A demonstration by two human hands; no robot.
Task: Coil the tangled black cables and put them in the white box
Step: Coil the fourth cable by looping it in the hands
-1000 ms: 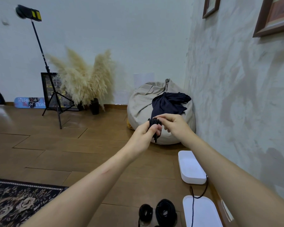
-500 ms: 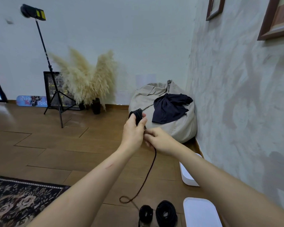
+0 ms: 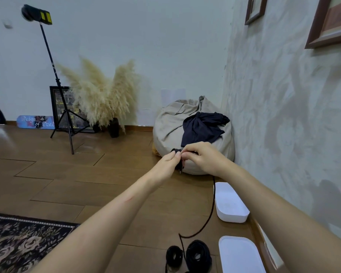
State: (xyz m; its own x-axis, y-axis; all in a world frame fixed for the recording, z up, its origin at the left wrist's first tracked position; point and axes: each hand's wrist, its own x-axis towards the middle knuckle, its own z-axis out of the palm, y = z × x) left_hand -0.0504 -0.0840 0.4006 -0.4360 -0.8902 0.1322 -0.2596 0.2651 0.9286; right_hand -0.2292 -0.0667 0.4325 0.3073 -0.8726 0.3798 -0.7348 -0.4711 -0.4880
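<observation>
While coiling, has the white box (image 3: 232, 218) open at lower right, near for dropping in. Parks finished coils (image 3: 198, 257) at bottom centre. Curls left hand (image 3: 168, 164) round the cable bundle (image 3: 179, 166) at centre to anchor it; pinches the loose tail (image 3: 212, 209) with right hand (image 3: 203, 158) to feed it upward.

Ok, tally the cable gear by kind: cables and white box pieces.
Coiled black cable bundles on the floor: 2
Loose black cable, part-wound, tail trailing to the floor: 1
White box parts by the wall: 2
Total: 5
</observation>
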